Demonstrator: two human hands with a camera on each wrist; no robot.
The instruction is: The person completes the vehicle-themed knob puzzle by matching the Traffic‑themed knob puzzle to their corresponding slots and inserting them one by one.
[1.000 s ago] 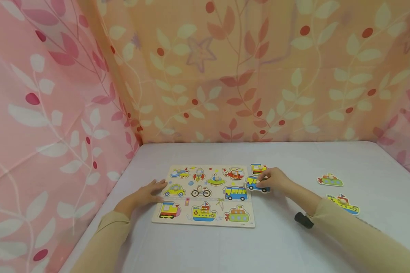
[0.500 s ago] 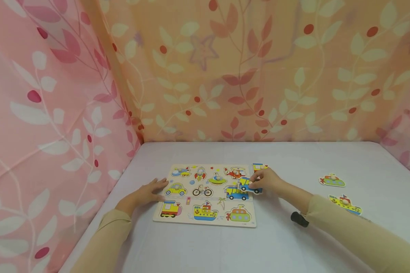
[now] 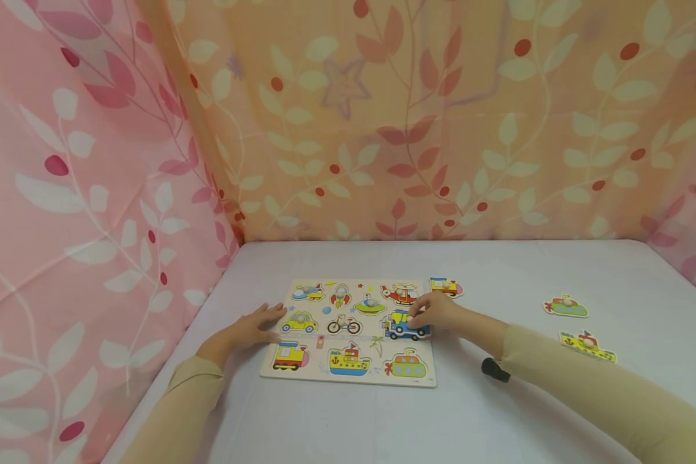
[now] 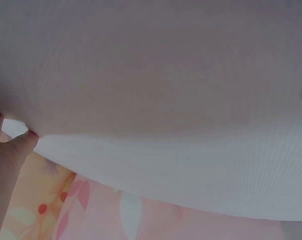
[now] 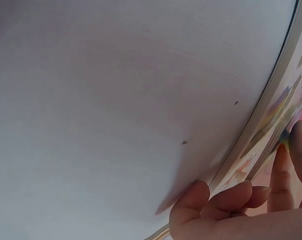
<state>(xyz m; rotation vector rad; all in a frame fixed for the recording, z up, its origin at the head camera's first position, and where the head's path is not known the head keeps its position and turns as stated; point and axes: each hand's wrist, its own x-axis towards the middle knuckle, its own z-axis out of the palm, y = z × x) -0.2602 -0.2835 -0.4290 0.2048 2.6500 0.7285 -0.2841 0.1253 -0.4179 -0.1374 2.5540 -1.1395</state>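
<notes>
My right hand (image 3: pixel 441 310) pinches the round knob of a blue and yellow bus puzzle piece (image 3: pixel 405 330). That piece lies over the printed bus shape on the right side of a wooden peg puzzle board (image 3: pixel 348 381), not squarely lined up with it. In the right wrist view, the right hand's fingers (image 5: pixel 233 200) are at the board's edge, and the piece is seen only edge-on. My left hand (image 3: pixel 248 328) rests at the board's left edge, fingers spread and fairly straight. Only part of the left hand (image 4: pixel 13 150) shows in the left wrist view.
Knobbed pieces such as the car (image 3: pixel 299 322) and helicopter (image 3: pixel 399 294) sit in the board. Beyond its upper right corner lies a train piece (image 3: pixel 445 287). Farther right are a submarine piece (image 3: pixel 567 306) and a ship piece (image 3: pixel 588 346). A black item (image 3: pixel 495 370) is beside the right forearm.
My right hand has carried the bus piece left, from beside the board onto the printed bus shape. The train piece is now uncovered. My left hand has stayed in place.
</notes>
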